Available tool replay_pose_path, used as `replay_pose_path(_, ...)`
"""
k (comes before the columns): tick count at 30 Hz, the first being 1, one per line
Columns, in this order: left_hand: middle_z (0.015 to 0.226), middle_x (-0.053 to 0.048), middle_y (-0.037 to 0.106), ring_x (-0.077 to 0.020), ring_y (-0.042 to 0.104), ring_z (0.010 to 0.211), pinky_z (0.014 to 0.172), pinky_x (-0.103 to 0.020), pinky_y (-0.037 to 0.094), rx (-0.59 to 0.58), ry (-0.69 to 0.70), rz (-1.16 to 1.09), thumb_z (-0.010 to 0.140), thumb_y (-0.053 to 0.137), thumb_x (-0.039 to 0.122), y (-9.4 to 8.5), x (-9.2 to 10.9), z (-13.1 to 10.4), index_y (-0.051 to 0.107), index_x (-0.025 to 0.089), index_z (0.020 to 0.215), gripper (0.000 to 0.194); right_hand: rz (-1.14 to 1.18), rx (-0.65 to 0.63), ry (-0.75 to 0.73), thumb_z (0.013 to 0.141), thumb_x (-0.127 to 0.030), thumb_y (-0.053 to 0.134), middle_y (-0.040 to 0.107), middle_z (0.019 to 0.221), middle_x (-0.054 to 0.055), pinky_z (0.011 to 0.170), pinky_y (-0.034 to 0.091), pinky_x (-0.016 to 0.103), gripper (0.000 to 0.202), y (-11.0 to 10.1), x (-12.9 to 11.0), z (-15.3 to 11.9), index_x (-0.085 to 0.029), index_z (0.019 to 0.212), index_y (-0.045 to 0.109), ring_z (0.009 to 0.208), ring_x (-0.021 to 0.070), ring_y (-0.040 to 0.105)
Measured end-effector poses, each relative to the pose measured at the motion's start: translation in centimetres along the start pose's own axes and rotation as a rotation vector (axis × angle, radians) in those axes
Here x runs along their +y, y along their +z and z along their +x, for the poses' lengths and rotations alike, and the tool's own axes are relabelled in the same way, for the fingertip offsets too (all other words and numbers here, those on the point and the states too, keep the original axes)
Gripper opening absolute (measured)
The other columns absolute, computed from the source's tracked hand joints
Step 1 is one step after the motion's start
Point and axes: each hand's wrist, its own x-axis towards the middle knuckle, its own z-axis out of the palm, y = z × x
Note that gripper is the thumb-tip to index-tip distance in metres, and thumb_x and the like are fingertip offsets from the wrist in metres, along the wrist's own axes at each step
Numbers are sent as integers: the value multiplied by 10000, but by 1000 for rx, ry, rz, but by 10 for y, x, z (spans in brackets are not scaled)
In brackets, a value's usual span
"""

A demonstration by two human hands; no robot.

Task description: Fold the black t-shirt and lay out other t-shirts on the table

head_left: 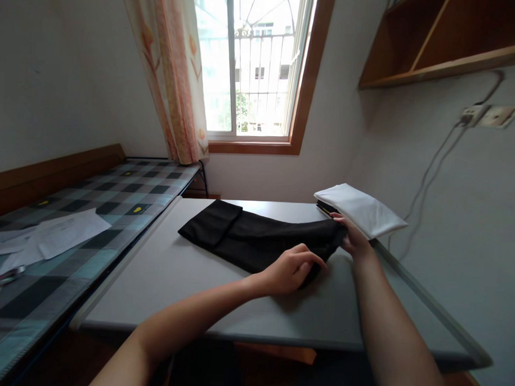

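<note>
A pair of black trousers, folded into a long strip, lies across the table, with one end turned back over itself at the far left. At the near edge of its right end is my left hand, fingers curled and the index finger stretched along the cloth; the tips on the fabric are partly hidden. My right hand pinches the far right corner of the trousers, thumb and fingers closed round the dark cloth, which is lifted slightly there.
A folded white cloth rests on dark items at the table's back right corner. To the left is a bed with a checked mat and loose papers. A wooden shelf and a socket with cables are on the right wall.
</note>
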Motion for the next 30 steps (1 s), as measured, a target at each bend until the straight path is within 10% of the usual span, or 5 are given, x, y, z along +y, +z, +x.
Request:
replay_pose_path(9,834,-31,621,-108,626,668,617,-218,502,207,-338,-355,844,597,270,-56,3,-40,677,136,958,193,175,-96,35,751,-293,623,643,711,-17,544,492,184,110,78,-20,4,-216,823,654,618,97,593)
replay_pose_path(16,651,3,613,-129,612,600,541,-215,471,497,-516,-135,821,564,335,-101,-34,-83,650,153,893,214,-352,-136,-96,836,-256,572,691,732,40,497,423,159,171,190,-15,35,-149,929,667,600,95,602)
replay_pose_path(19,560,25,569,-124,561,522,489,-211,406,392,-663,43,761,595,302,-117,-61,-98,654,154,814,168,-658,-314,-156,800,-206,637,729,833,59,630,502,223,337,220,13,36,-151,1133,640,698,141,657)
replay_pose_path(23,572,28,562,-130,545,522,523,-233,408,214,-699,137,781,586,345,-126,-77,-109,676,157,876,229,-935,-424,-321,803,-205,640,739,937,88,795,516,284,270,224,43,27,-155,1063,697,833,188,685)
replay_pose_path(30,1028,-78,576,-235,579,957,879,-384,457,183,-426,670,793,617,347,-117,-52,-102,669,218,1088,326,-944,4,-467,876,-296,515,731,1001,110,842,509,318,275,168,40,23,-154,1009,710,882,207,683)
